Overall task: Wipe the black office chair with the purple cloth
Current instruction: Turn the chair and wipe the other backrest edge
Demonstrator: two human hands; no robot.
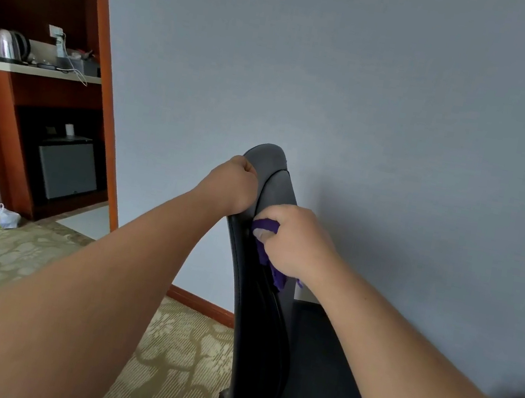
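While my left hand (234, 182) clamps the top edge of the black office chair (266, 303), my right hand (296, 239) bunches the purple cloth (266, 251) against the backrest; I'd press flat, sweep downward, and brace firmly against swivelling.

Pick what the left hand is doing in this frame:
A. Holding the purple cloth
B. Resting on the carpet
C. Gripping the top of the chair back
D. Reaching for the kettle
C: the left hand clasps the upper edge of the black office chair, while the right hand presses the purple cloth against it.
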